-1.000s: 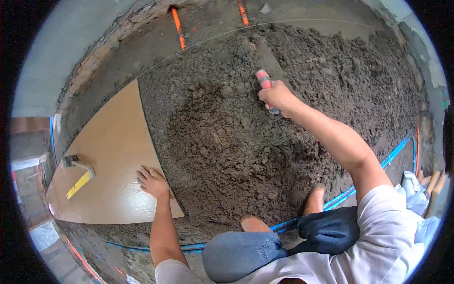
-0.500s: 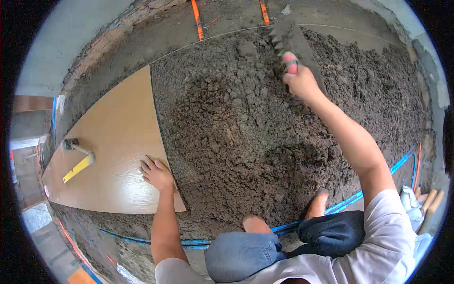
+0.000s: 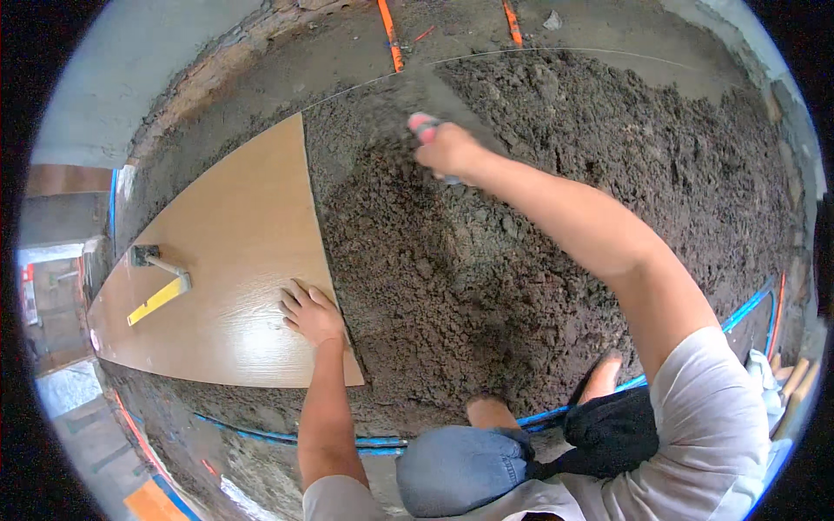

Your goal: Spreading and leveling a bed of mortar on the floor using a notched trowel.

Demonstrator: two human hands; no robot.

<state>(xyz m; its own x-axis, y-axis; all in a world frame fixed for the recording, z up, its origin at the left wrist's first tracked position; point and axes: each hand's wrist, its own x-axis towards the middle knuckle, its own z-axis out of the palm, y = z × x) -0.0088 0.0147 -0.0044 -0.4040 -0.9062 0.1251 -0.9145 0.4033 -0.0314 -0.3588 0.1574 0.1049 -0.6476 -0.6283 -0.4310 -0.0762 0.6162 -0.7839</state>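
Note:
My right hand (image 3: 445,149) grips the pink handle (image 3: 424,126) of a grey notched trowel (image 3: 450,102), blurred by motion over rough, damp mortar (image 3: 565,200) at the tan tile's upper right. My left hand (image 3: 308,313) lies spread on the tan tile (image 3: 217,217) near its right edge. On the tile's left part lie a mallet-like tool with a dark head (image 3: 144,255) and a yellow level (image 3: 153,300). A thin string line (image 3: 591,49) runs along the mortar's far edge.
Orange pipes (image 3: 389,35) lie beyond the string. Blue pipes (image 3: 747,308) curve round the near side by my feet (image 3: 599,378). Several wooden-handled tools (image 3: 795,382) and pale bags are at the right. Rough walls (image 3: 122,78) border the left and right.
The trowel has moved first forward and right, then leftward toward the tile's top corner, now blurred. My left hand stays on the tile. The view has shifted slightly.

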